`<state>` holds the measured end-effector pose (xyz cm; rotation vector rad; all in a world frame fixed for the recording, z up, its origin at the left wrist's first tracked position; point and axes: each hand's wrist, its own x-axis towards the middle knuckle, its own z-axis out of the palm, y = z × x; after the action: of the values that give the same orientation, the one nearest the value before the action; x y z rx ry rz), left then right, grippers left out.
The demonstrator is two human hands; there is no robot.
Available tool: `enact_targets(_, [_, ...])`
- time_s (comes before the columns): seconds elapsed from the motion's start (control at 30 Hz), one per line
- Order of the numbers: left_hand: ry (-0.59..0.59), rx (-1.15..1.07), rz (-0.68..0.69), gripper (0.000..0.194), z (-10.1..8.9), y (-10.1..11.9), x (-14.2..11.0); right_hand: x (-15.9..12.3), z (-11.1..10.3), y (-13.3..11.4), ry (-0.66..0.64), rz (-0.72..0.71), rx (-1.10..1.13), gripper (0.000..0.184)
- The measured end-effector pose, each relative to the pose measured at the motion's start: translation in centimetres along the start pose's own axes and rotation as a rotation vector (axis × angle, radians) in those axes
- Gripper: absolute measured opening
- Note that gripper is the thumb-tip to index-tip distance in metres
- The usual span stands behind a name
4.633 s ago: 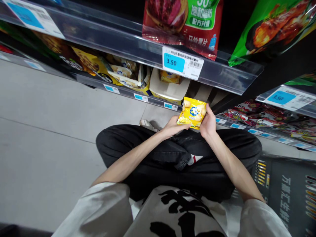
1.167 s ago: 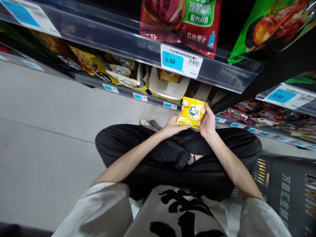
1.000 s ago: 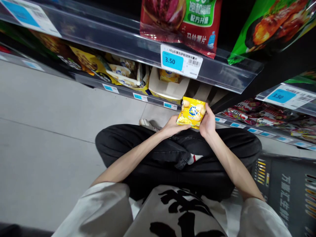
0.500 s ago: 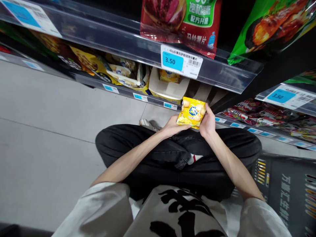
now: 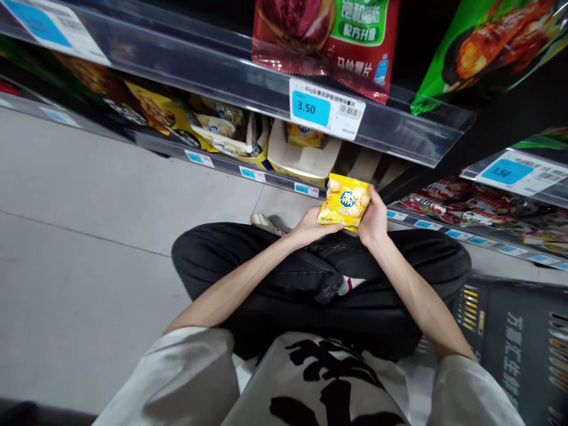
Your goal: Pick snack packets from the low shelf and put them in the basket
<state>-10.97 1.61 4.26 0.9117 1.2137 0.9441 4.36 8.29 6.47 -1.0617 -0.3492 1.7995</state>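
Observation:
A small yellow snack packet [image 5: 345,202] with a blue and white logo is held up flat above my crossed legs, its printed front facing me. My left hand [image 5: 310,228] grips its lower left corner, thumb along the bottom edge. My right hand [image 5: 374,219] closes on the right edge, with the fingers partly hidden behind the packet. Just beyond it, on the bottom shelf, stands an open white and yellow carton [image 5: 306,164] with a similar yellow packet [image 5: 305,136] inside.
Overhanging the bottom shelf is an upper shelf edge with a price tag [image 5: 327,109] and a red chip bag [image 5: 326,41]. A box of white packets [image 5: 222,133] is left of the carton. A dark grey basket [image 5: 501,331] stands by my right knee.

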Motion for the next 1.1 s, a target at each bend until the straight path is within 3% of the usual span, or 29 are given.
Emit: enact_targets(1.1, [-0.003,0.021,-0.003,0.060,0.00,0.19,-0.06,-0.30,0.36,-0.20,0.020,0.002,-0.009,0.029])
